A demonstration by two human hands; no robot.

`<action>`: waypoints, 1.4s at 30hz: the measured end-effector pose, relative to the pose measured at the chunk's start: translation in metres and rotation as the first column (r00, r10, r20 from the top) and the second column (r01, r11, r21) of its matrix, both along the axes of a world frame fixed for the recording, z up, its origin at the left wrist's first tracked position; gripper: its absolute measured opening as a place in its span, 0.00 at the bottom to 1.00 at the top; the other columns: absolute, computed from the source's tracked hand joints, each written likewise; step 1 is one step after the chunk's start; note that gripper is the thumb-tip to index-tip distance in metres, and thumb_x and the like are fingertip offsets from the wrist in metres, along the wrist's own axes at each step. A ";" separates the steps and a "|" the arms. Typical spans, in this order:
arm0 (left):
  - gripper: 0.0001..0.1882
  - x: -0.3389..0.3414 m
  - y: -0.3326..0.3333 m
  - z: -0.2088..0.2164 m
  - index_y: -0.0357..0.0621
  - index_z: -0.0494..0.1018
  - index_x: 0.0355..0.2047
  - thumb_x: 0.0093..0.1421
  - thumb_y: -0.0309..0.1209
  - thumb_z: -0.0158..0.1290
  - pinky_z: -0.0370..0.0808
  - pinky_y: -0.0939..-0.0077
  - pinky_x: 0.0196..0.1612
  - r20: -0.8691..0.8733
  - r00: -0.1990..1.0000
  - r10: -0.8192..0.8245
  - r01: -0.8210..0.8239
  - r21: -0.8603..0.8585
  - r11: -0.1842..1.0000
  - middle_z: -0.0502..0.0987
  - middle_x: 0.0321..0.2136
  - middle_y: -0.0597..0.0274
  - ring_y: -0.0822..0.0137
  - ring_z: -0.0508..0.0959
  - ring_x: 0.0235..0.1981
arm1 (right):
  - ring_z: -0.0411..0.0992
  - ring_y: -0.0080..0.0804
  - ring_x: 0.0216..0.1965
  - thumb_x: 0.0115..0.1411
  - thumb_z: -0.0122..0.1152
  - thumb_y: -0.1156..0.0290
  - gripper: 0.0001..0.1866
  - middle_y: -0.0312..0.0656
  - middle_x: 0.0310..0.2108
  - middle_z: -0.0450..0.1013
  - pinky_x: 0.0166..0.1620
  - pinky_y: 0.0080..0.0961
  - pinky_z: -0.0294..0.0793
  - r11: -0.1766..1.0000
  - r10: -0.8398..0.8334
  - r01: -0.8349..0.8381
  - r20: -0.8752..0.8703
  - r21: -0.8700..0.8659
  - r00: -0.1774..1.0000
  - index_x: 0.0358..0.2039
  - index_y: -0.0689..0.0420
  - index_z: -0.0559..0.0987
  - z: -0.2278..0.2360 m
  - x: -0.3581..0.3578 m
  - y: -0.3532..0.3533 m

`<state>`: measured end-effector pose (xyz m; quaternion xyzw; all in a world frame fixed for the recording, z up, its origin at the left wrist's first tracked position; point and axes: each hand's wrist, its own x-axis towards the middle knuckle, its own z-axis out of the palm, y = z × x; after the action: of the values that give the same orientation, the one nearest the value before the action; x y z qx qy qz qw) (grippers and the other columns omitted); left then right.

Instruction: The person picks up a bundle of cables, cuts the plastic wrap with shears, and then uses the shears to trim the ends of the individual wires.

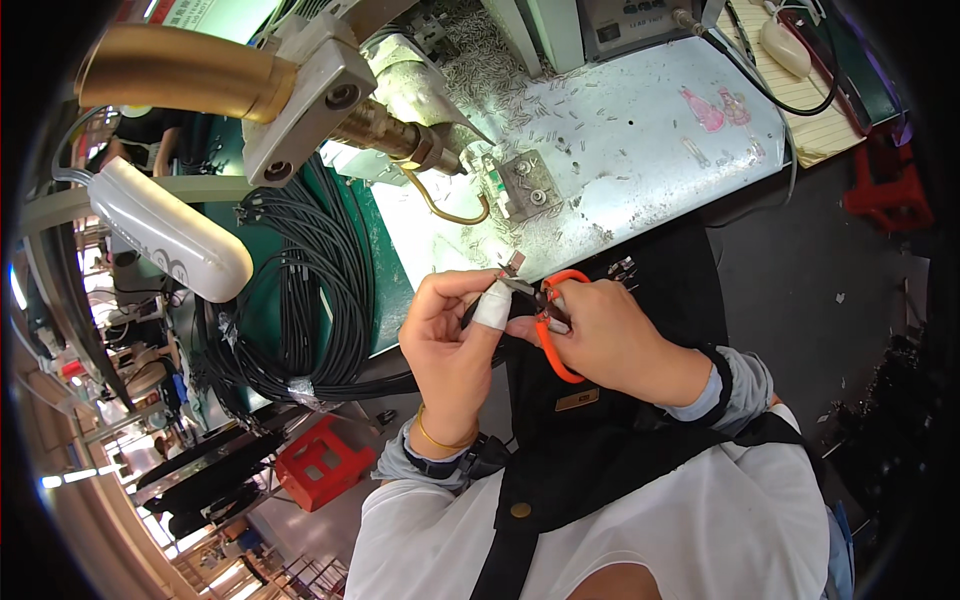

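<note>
My left hand [450, 335], its thumb wrapped in white tape, is closed in a pinch on the end of a black cable [400, 381]. A small metal connector [513, 264] sticks out past the fingertips. My right hand [620, 335] is wrapped round orange-handled scissors [549, 352]. Their short blades point left and reach the pinched cable end; whether they touch it is too small to tell. Both hands are just off the front edge of the pale work plate [660, 190]. The palm side of the right hand's grip is partly hidden.
A machine head with a nozzle [440, 158] overhangs a small metal fixture [530, 185] on the plate. Many loose metal pins [500, 85] lie around it. Coiled black cables [300, 270] fill the left, beside a white lamp [170, 230]. Red stools [325, 463] stand below.
</note>
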<state>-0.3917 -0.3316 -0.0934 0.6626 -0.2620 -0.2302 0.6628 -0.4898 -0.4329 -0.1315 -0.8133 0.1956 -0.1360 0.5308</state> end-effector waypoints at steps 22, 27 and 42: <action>0.04 0.075 -0.035 -0.017 0.41 0.68 0.31 0.55 0.24 0.50 0.45 0.89 0.13 -0.594 0.783 -0.183 0.196 -0.043 0.980 0.61 0.15 0.76 0.85 0.52 0.11 | 0.58 0.16 0.10 0.57 0.53 0.69 0.10 0.31 0.13 0.60 0.14 0.16 0.60 0.827 -0.194 0.134 0.054 0.546 0.979 0.25 0.62 0.67 0.018 0.058 -0.056; 0.02 0.072 -0.035 -0.016 0.41 0.68 0.29 0.55 0.24 0.51 0.46 0.89 0.13 -0.573 0.806 -0.149 0.169 -0.018 0.985 0.61 0.15 0.76 0.85 0.52 0.11 | 0.58 0.16 0.11 0.56 0.54 0.69 0.11 0.30 0.13 0.59 0.14 0.16 0.59 0.824 -0.172 0.120 0.043 0.553 0.984 0.24 0.62 0.67 0.018 0.060 -0.056; 0.06 0.059 -0.031 -0.015 0.38 0.69 0.33 0.53 0.22 0.51 0.54 0.89 0.17 -0.454 0.881 -0.131 0.124 -0.044 0.991 0.69 0.21 0.69 0.83 0.61 0.16 | 0.58 0.15 0.12 0.56 0.55 0.71 0.08 0.30 0.15 0.60 0.15 0.14 0.58 0.821 -0.231 0.144 0.090 0.552 0.969 0.27 0.61 0.67 0.012 0.053 -0.048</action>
<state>-0.3329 -0.3629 -0.1083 0.5668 -0.1437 -0.4204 0.6939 -0.4366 -0.4809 -0.1191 -0.5942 0.2639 -0.1889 0.7359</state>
